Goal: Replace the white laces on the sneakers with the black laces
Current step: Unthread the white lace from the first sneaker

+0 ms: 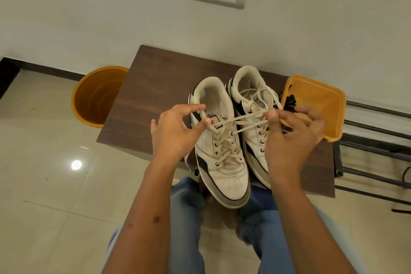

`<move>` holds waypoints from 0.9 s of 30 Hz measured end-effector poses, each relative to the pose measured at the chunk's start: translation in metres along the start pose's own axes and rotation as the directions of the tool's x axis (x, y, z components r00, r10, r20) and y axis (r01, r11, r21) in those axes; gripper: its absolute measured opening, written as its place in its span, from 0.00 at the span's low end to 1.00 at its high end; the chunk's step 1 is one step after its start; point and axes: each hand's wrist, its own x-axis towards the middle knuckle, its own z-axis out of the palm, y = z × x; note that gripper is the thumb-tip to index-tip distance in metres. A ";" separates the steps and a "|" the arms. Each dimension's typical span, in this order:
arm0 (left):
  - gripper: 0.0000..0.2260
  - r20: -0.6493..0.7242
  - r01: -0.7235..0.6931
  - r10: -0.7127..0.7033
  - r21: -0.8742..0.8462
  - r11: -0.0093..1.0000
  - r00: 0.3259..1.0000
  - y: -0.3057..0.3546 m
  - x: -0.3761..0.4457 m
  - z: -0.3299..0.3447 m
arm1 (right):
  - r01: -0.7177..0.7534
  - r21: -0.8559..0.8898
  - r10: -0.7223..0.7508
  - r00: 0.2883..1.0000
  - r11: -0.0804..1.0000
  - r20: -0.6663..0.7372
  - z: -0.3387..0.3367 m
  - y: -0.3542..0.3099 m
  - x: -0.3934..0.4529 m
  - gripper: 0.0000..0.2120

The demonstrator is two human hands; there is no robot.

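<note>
Left sneaker point(222, 151), table's point(142, 104) near edge: my right hand point(293, 138) pinches white lace point(244, 121) ends; left hand point(175, 131) pinches at the top eyelet. Draw evenly outward.

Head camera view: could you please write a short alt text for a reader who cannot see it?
Two hands unlace the left sneaker of a white pair on a dark wooden table: the left hand and right hand each pinch its white lace. Black laces lie in an orange tray on the right.
</note>
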 end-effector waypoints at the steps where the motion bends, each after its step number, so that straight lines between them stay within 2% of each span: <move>1: 0.13 0.005 0.001 -0.001 -0.003 1.000 1.000 0.000 0.001 0.000 | -0.023 -0.002 0.023 1.000 1.000 -0.008 -0.004 -0.002 0.002 0.02; 3: 0.13 0.026 0.006 -0.006 -0.026 1.000 1.000 -0.001 0.001 0.000 | 0.146 -0.122 -0.143 0.989 0.982 0.032 -0.003 -0.005 0.000 0.07; 5: 0.14 0.031 0.010 -0.009 -0.045 0.999 0.999 -0.002 0.001 0.001 | 0.341 -0.218 -0.293 0.929 0.914 0.227 0.008 -0.011 -0.004 0.09; 7: 0.14 0.021 0.017 -0.016 -0.038 0.999 1.000 -0.002 0.000 0.001 | 0.434 -0.272 -0.291 0.851 0.859 0.437 0.021 -0.013 -0.012 0.09; 10: 0.15 -0.008 0.016 -0.016 0.002 1.000 1.000 0.001 -0.002 0.002 | 0.457 -0.319 -0.231 0.803 0.830 0.549 0.032 -0.008 -0.021 0.07; 16: 0.17 -0.017 0.064 -0.063 0.109 0.992 0.998 0.006 -0.002 0.001 | 0.492 -0.370 -0.247 0.803 0.788 0.542 0.034 -0.010 -0.021 0.03; 18: 0.15 -0.006 0.095 -0.095 0.093 0.991 0.995 0.007 -0.003 0.000 | 0.440 -0.396 -0.267 0.867 0.806 0.420 0.025 -0.014 -0.017 0.04; 20: 0.14 -0.001 0.103 -0.103 0.072 0.992 0.995 0.007 -0.003 -0.001 | 0.298 -0.392 -0.228 0.949 0.870 0.217 0.012 -0.015 -0.008 0.04; 22: 0.13 0.004 0.099 -0.099 0.050 0.994 0.995 0.007 -0.003 0.000 | 0.166 -0.367 -0.161 0.986 0.915 0.047 0.002 -0.014 0.000 0.03; 23: 0.12 0.010 0.094 -0.095 0.038 0.995 0.995 0.006 -0.003 0.001 | 0.152 -0.365 -0.160 0.987 0.919 0.008 0.001 -0.014 0.001 0.03; 25: 0.11 0.025 0.089 -0.089 -0.006 0.996 0.996 0.005 -0.001 0.001 | 0.254 -0.352 -0.247 0.967 0.901 0.065 0.007 -0.017 -0.002 0.05; 27: 0.11 0.045 0.080 -0.078 -0.058 0.995 0.996 0.002 0.000 0.001 | 0.422 -0.343 -0.344 0.900 0.839 0.266 0.019 -0.019 -0.011 0.08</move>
